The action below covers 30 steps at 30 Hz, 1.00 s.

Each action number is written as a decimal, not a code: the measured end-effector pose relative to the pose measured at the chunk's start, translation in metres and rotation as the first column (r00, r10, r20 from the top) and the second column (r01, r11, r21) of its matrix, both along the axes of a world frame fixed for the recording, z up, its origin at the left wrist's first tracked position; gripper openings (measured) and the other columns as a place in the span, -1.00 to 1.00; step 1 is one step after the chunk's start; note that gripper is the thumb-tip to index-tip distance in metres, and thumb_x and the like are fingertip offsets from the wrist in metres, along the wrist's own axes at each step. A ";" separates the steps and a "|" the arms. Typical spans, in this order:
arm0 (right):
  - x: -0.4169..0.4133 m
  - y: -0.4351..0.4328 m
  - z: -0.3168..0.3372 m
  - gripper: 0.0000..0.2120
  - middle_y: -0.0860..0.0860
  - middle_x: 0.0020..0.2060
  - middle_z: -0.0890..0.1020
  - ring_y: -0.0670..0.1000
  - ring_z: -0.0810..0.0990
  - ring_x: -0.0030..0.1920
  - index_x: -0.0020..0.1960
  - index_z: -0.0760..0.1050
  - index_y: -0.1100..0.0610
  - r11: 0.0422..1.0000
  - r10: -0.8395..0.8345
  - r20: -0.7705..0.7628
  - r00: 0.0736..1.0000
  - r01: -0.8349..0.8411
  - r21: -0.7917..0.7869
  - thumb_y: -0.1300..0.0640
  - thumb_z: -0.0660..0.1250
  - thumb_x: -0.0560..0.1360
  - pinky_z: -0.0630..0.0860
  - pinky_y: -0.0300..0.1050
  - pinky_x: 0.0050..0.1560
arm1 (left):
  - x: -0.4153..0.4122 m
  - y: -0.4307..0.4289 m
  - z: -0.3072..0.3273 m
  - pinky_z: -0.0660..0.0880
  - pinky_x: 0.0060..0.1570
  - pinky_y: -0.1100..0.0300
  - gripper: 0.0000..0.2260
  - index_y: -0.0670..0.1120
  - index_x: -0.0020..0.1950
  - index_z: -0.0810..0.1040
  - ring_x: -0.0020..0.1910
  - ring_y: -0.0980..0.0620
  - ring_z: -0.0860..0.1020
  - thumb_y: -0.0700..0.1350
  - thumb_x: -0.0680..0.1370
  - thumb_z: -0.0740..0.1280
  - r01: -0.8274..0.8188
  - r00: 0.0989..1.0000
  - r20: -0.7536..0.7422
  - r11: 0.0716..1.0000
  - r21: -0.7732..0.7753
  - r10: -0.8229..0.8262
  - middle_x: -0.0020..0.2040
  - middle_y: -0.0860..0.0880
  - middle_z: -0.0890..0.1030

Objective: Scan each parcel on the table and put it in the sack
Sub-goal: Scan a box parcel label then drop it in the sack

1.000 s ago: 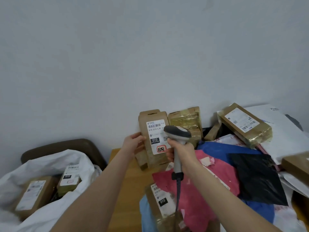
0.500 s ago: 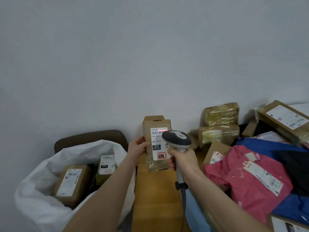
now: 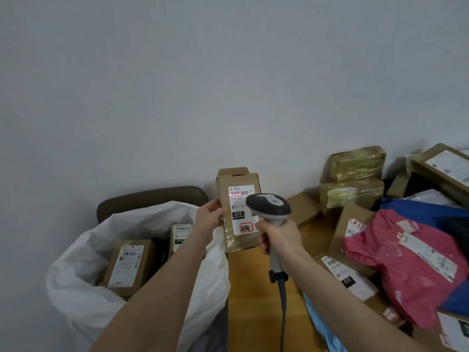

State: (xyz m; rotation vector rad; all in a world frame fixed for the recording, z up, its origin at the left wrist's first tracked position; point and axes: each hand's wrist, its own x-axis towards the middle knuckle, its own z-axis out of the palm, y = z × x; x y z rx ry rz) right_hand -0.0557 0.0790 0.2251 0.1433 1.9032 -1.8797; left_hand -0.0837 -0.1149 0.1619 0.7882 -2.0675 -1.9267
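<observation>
Closest in, down and right of the held parcel (image 3: 237,212), a flat brown box (image 3: 347,278) lies on the table (image 3: 253,301). Its white label reads "010 010" with a black "010" block. The pink mailer (image 3: 406,265) beside it has a label that's too blurry to read. Down-left of the held parcel is the white sack (image 3: 83,295) with two labelled boxes (image 3: 129,265) inside; the smaller box (image 3: 180,236) shows a black "010" too.

The right hand (image 3: 278,237) has its fingers wrapped round the grey scanner (image 3: 269,207), whose head is right in front of the held parcel. The left hand (image 3: 209,217) pinches that parcel's left edge, thumb on front, other fingers hidden behind. It's held upright in the air with a red scan line across the barcode. The label says "010 010-L", then a black "010", then a red-framed sticker. Farther right, two taped boxes (image 3: 357,162) are stacked by the wall (image 3: 228,85).
</observation>
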 end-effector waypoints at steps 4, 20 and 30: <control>0.004 -0.010 0.000 -0.95 0.07 -0.47 0.54 -0.02 0.47 -0.49 -0.14 0.54 0.23 1.000 0.005 -0.003 1.000 -0.005 -0.008 0.27 0.39 0.49 0.49 -0.16 -0.39 | 0.007 -0.010 0.002 0.50 -0.39 0.38 -0.74 0.03 0.12 0.47 -0.16 0.16 0.61 -0.28 0.53 0.32 -0.031 1.000 0.000 0.999 0.024 0.031 -0.14 0.16 0.62; 0.001 -0.055 -0.001 -0.94 0.04 -0.49 0.56 -0.03 0.50 -0.48 -0.14 0.55 0.25 0.988 0.134 -0.023 0.991 -0.136 -0.079 0.27 0.38 0.50 0.50 -0.15 -0.37 | 0.036 -0.059 0.023 0.60 0.00 0.07 -0.55 -0.12 0.41 0.39 0.07 -0.01 0.60 -0.26 0.53 0.34 -0.124 0.992 0.009 0.992 0.005 0.124 0.21 -0.06 0.59; 0.001 -0.119 -0.067 -0.95 0.13 -0.29 0.62 0.06 0.57 -0.28 -0.11 0.56 0.17 0.988 0.147 0.182 0.972 -0.155 0.028 0.22 0.42 0.48 0.58 0.00 -0.07 | 0.122 -0.165 -0.008 0.55 -0.16 0.26 -0.55 0.09 0.38 0.41 0.02 0.09 0.59 -0.18 0.51 0.34 0.091 0.955 0.279 0.797 -0.597 0.100 0.13 0.06 0.58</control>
